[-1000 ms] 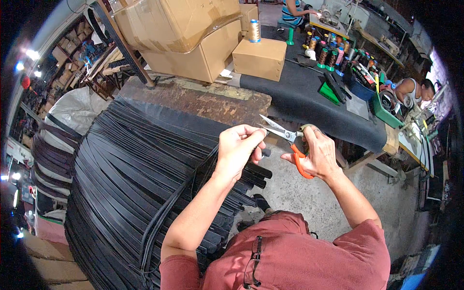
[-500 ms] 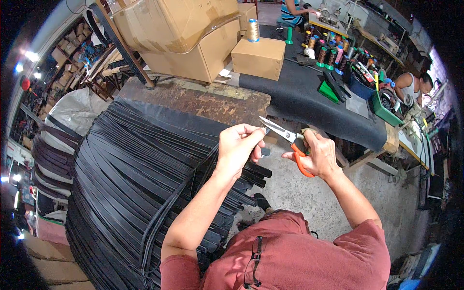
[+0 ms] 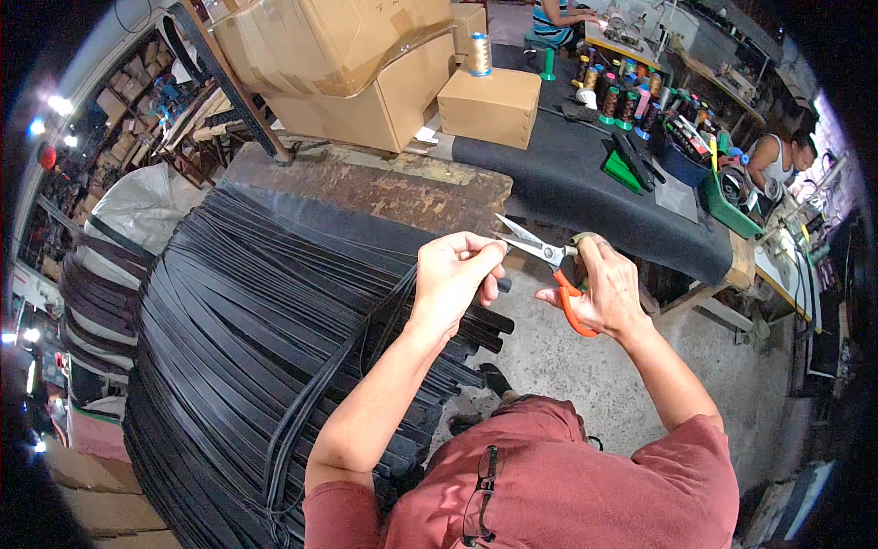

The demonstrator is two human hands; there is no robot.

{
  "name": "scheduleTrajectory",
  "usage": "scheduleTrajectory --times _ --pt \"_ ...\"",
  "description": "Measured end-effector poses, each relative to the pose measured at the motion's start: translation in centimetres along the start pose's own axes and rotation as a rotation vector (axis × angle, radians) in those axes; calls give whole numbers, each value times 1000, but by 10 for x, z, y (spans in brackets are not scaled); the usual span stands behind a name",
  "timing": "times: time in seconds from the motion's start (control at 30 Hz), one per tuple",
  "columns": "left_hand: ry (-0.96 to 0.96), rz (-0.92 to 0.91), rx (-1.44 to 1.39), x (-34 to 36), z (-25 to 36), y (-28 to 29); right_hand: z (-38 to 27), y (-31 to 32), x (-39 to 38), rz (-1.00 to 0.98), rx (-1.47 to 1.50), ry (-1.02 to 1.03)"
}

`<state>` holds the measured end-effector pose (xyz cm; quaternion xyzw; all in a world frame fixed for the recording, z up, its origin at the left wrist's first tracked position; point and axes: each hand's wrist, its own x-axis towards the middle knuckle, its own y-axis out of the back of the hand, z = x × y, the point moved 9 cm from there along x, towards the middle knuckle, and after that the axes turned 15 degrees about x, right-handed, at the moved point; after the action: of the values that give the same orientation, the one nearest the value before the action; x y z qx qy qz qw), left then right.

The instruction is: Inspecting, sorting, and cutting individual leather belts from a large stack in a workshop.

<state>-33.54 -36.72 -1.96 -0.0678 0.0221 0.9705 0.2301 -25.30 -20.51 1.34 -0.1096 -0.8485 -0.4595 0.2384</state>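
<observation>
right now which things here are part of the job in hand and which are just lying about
Seemingly in the job:
orange-handled scissors, right hand
small black piece, left hand
bundled black straps

Seemingly lying about:
gold thread cone
small cardboard box
green bin

Near the center of the frame, your left hand (image 3: pixel 457 279) pinches a black strip (image 3: pixel 504 285). Just right of it, your right hand (image 3: pixel 607 285) grips orange-handled scissors (image 3: pixel 550 253), blades parted. Long black straps (image 3: pixel 238 339) fill the lower left; cardboard boxes (image 3: pixel 338 114) stand at upper middle, and thread spools (image 3: pixel 627 108) crowd the counter (image 3: pixel 585 203) at upper right.
</observation>
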Motion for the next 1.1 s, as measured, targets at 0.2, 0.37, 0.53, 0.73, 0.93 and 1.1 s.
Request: scheduleTrajectory --times 0.2,0.37,0.53,0.73,0.93,1.1 --pt "7 -2 4 2 -5 2 0 0 0 40 14 16" --pt "34 -1 8 0 -6 1 3 0 -8 75 10 41" --pt "51 -14 -5 1 -10 -1 5 -2 -9 59 27 -31" --pt "42 -23 -3 0 -9 1 47 -9 -15 -29 273 -451" --pt "28 -18 -11 2 -11 4 31 -60 -34 -203 1356 -652" --pt "37 -19 -38 0 -11 10 13 -41 -25 -236 674 -485"
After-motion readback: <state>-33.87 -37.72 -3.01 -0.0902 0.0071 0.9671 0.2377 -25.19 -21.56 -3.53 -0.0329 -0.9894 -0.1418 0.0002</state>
